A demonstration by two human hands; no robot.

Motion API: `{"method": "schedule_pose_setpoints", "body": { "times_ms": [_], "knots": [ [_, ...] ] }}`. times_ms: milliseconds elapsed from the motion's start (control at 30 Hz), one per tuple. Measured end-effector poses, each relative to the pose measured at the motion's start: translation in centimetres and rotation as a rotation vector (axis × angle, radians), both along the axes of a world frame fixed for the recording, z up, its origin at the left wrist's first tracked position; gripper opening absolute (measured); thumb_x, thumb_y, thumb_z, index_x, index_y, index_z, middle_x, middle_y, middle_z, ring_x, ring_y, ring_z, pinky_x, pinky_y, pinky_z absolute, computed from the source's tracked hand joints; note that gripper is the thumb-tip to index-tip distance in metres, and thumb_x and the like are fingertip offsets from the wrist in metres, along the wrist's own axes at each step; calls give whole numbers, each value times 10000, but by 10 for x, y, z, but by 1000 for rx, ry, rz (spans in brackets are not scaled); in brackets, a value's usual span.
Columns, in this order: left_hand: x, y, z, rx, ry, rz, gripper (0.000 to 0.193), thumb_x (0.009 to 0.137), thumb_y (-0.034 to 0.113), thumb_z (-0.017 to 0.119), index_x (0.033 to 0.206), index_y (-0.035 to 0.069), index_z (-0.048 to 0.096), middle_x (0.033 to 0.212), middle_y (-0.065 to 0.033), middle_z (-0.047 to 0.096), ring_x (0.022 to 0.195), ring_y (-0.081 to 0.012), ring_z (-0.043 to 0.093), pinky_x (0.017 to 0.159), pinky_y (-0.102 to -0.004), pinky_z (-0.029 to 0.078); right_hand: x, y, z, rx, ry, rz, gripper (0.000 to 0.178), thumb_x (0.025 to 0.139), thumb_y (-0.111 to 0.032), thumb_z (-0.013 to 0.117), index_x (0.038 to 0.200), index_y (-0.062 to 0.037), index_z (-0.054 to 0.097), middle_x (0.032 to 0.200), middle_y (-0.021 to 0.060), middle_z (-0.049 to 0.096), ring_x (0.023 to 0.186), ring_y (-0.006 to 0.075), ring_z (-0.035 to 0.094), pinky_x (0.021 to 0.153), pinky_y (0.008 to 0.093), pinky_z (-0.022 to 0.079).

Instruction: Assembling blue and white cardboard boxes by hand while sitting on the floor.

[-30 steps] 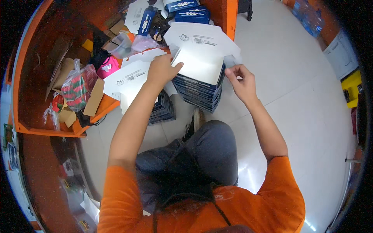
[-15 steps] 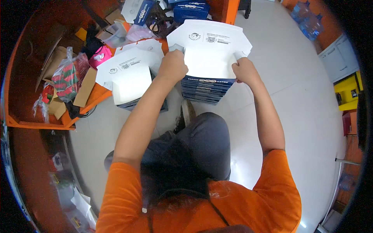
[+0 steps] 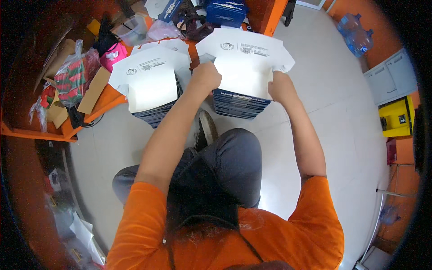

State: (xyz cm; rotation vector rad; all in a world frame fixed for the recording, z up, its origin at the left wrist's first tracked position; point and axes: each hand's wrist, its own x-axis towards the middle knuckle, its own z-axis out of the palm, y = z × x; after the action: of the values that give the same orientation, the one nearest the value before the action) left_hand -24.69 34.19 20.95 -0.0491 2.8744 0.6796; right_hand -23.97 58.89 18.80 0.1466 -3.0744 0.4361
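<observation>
Box [image 3: 243, 77] atop stack [image 3: 238, 109]: prob. light, stiff card, easily creased; best held by opp. sides. L hand [image 3: 207, 77] & R hand [image 3: 283, 87] curled, pinching it at stack's L/R edges.

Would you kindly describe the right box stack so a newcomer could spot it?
Find the orange shelf across the upper left. Before it stand a left box stack and right box stack, both blue and white-lined. Only the right one has the left hand and right hand gripping its top.
</observation>
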Motion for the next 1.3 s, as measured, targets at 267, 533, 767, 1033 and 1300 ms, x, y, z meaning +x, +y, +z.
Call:
{"method": "schedule_pose_setpoints", "body": {
  "times_ms": [267,533,767,1033,1300],
  "knots": [
    [7,-16,-38,30,145,-33,401,904,310,517,876,-57,675,872,-292,669,865,-441,658,818,-522,507,14,-20,116,-233,-32,45,350,870,-301,656,828,45,681,696,243,646,671,384,653,657,434,519],
    [37,-2,-43,496,43,40,629,918,310,521,1353,-126,396,1085,-345,607,1077,-479,564,988,-500,429,-271,-82,133,304,362,417,287,894,-245,603,955,29,667,855,214,679,825,327,674,757,454,529],
    [59,0,-63,564,0,25,780,929,324,530,1472,-103,167,1391,-370,372,1318,-524,323,1113,-557,257,-378,-162,111,460,442,-33,267,914,-162,519,1107,-68,678,1268,143,608,1166,352,584,936,475,503],
    [52,2,-63,665,109,27,841,897,401,612,1448,-101,222,1384,-362,380,1296,-483,384,1101,-512,302,-346,-121,186,344,1119,168,189,927,-267,508,987,-92,546,1007,161,666,922,398,643,767,547,493],
    [68,-1,-58,740,531,112,760,886,272,671,1434,-80,278,1434,-315,370,1345,-410,377,1122,-463,295,-154,-16,227,152,1108,-115,215,924,-317,576,1090,-186,538,957,182,674,858,434,644,716,492,525]
  ]
}}
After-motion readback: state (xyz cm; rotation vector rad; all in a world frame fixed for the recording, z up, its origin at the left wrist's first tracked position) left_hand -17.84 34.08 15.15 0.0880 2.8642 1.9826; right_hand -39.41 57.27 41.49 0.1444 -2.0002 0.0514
